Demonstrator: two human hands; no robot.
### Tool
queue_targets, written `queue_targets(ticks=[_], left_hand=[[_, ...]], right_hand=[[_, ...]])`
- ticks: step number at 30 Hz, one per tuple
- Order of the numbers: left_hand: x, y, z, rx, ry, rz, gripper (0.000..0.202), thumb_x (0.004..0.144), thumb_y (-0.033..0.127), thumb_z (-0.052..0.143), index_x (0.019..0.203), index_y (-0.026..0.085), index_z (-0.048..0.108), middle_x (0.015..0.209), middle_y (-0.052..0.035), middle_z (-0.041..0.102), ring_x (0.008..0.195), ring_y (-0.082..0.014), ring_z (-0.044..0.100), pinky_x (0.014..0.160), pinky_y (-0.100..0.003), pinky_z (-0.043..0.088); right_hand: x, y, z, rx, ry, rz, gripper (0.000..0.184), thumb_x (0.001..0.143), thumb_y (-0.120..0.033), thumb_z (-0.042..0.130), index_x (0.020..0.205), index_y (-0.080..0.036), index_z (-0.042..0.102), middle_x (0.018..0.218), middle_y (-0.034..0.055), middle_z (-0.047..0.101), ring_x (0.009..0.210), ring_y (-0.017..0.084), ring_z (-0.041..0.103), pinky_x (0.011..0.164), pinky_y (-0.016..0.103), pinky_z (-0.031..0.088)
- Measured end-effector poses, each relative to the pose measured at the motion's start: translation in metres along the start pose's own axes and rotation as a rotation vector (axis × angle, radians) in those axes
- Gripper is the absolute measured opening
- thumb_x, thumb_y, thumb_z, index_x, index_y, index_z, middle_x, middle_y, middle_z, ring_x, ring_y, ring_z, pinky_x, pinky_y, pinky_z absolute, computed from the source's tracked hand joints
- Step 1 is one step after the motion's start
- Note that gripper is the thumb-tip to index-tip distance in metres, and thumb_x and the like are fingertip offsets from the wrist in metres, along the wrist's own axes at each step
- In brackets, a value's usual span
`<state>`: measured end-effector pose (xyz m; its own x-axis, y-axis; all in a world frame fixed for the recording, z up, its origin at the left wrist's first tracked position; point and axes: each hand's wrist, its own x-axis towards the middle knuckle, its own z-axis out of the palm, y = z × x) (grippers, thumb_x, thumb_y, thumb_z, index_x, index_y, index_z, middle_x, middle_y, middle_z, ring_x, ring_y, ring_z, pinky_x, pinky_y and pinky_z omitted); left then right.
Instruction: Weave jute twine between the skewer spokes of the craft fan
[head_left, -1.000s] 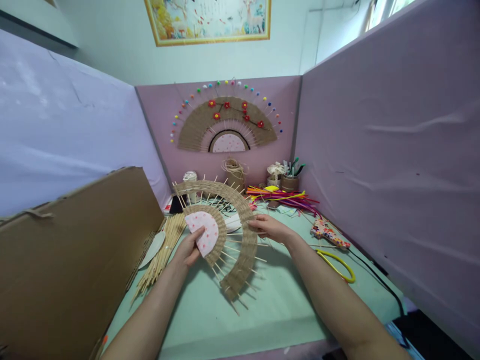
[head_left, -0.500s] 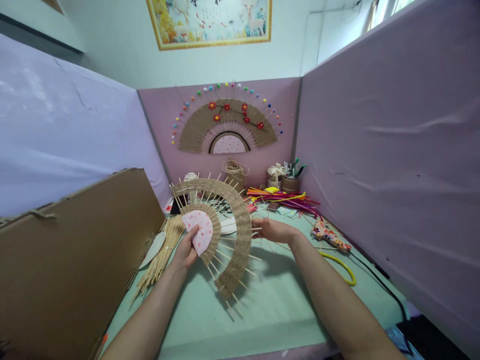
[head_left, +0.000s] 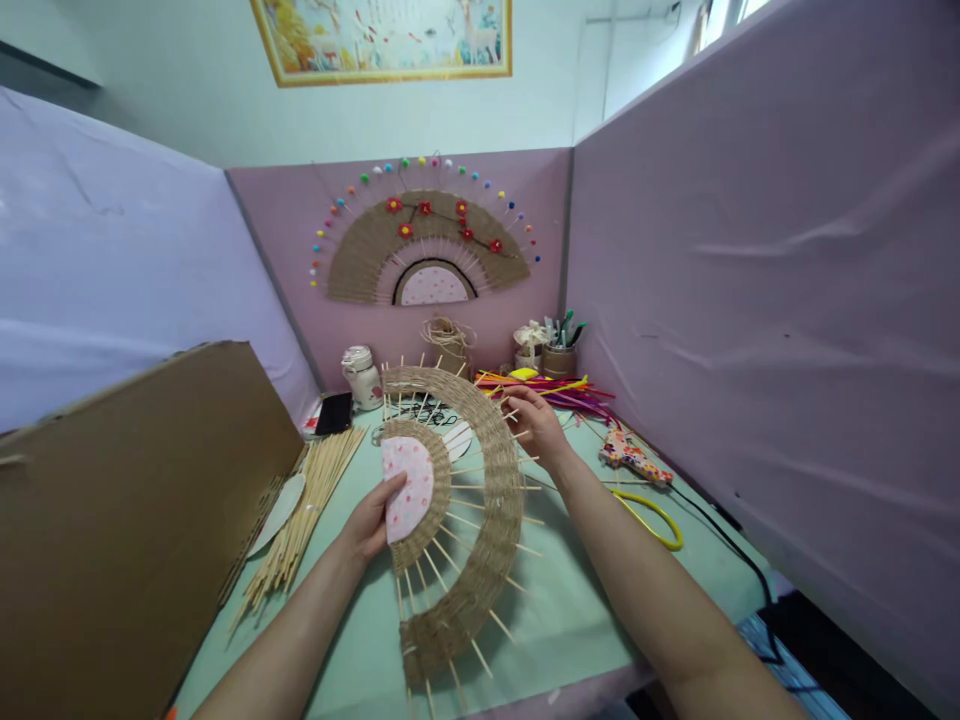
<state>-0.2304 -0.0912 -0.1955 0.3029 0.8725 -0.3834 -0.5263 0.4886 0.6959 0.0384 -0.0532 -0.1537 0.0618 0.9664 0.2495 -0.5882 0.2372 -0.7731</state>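
Note:
A half-round woven fan [head_left: 491, 500] of twine and thin sticks is held upright over the green table [head_left: 570, 610]. My left hand [head_left: 369, 522] grips its pink dotted centre [head_left: 407, 487], thumb on the front. My right hand [head_left: 534, 424] pinches the stick ends at the fan's outer rim, on the upper right side. The fan's curved band runs from the top down to near the table's front edge.
A big brown cardboard sheet [head_left: 127, 520] leans at the left, a bundle of bamboo sticks [head_left: 304, 515] beside it. A finished fan [head_left: 424, 245] hangs on the back wall. Coloured strips [head_left: 555, 388], cups [head_left: 559, 358], a small jar [head_left: 363, 374], a patterned glue gun [head_left: 628, 455] and a yellow cord [head_left: 652, 518] lie at the right.
The fan has turned clockwise, so its lower end now points toward me. My right hand moved up along the rim. The camera shifted a little to the right.

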Motion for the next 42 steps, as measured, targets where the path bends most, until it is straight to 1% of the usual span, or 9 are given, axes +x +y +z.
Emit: queue_targets(ticks=[5,12,18,23,27,31,35,38,42], left_hand=[[0.0,0.002,-0.002,0.0,0.0,-0.001,0.048,0.088,0.012,0.049,0.134,0.001,0.045,0.083,-0.016,0.074,0.07,-0.0241,0.072,0.076,-0.035,0.058],[-0.004,0.002,0.005,0.026,0.025,0.001,0.047,0.088,0.011,0.048,0.134,0.002,0.045,0.085,-0.0166,0.074,0.068,-0.0239,0.072,0.075,-0.035,0.058],[-0.005,0.005,0.004,-0.005,0.015,-0.005,0.049,0.088,0.011,0.047,0.136,0.003,0.044,0.089,-0.0164,0.074,0.072,-0.0242,0.072,0.079,-0.036,0.058],[-0.007,0.02,0.001,-0.072,0.057,0.142,0.051,0.091,0.012,0.043,0.142,0.004,0.037,0.087,-0.0149,0.074,0.077,-0.0239,0.072,0.082,-0.036,0.057],[-0.006,0.035,-0.004,-0.135,0.102,0.283,0.051,0.093,0.011,0.041,0.144,0.012,0.037,0.09,-0.0116,0.075,0.079,-0.0217,0.072,0.087,-0.035,0.055],[-0.004,0.046,-0.012,-0.174,0.166,0.395,0.049,0.091,0.009,0.043,0.14,0.013,0.042,0.094,-0.0111,0.074,0.08,-0.0203,0.072,0.09,-0.035,0.054],[-0.002,0.05,-0.015,-0.212,0.231,0.464,0.045,0.091,0.008,0.044,0.135,0.012,0.049,0.087,-0.0094,0.075,0.074,-0.018,0.072,0.087,-0.033,0.055],[-0.003,0.049,-0.013,-0.21,0.229,0.463,0.042,0.091,0.008,0.044,0.132,0.012,0.052,0.084,-0.0091,0.075,0.074,-0.0177,0.072,0.086,-0.033,0.056],[-0.003,0.048,-0.012,-0.194,0.236,0.483,0.04,0.091,0.008,0.045,0.129,0.011,0.054,0.083,-0.0087,0.075,0.075,-0.0177,0.072,0.087,-0.032,0.055]], right_hand=[[0.001,-0.001,-0.003,-0.013,-0.014,0.044,0.028,0.057,-0.03,0.076,0.076,-0.022,0.057,0.07,-0.0047,0.056,0.065,0.01,0.05,0.064,0.024,0.041],[-0.001,0.0,-0.002,-0.066,-0.105,0.121,0.034,0.051,-0.03,0.08,0.072,-0.021,0.054,0.068,-0.0044,0.056,0.06,0.01,0.048,0.058,0.024,0.04],[-0.002,-0.001,-0.003,-0.037,-0.118,0.144,0.029,0.057,-0.029,0.078,0.073,-0.021,0.056,0.069,-0.0034,0.057,0.062,0.01,0.05,0.057,0.021,0.04],[-0.006,-0.003,0.004,-0.023,-0.244,0.282,0.021,0.077,-0.042,0.062,0.084,-0.022,0.062,0.084,0.0014,0.064,0.078,0.014,0.058,0.07,0.025,0.046],[-0.011,0.004,0.01,-0.076,-0.337,0.389,0.027,0.08,-0.045,0.058,0.093,-0.022,0.063,0.086,0.0035,0.065,0.079,0.015,0.061,0.072,0.027,0.047],[-0.014,0.012,0.01,-0.177,-0.366,0.27,0.032,0.072,-0.039,0.07,0.096,-0.021,0.062,0.071,-0.0005,0.059,0.06,0.009,0.05,0.054,0.022,0.036],[-0.014,0.015,0.008,-0.322,-0.307,0.157,0.025,0.071,-0.036,0.069,0.089,-0.02,0.066,0.057,-0.0062,0.044,0.048,0.006,0.031,0.047,0.023,0.022],[-0.015,0.016,0.009,-0.441,-0.268,0.124,0.021,0.073,-0.035,0.065,0.087,-0.019,0.068,0.057,-0.0057,0.043,0.05,0.007,0.032,0.047,0.023,0.022],[-0.016,0.016,0.011,-0.58,-0.289,0.092,0.021,0.073,-0.034,0.063,0.086,-0.019,0.07,0.061,-0.0027,0.051,0.056,0.009,0.04,0.05,0.023,0.027]])
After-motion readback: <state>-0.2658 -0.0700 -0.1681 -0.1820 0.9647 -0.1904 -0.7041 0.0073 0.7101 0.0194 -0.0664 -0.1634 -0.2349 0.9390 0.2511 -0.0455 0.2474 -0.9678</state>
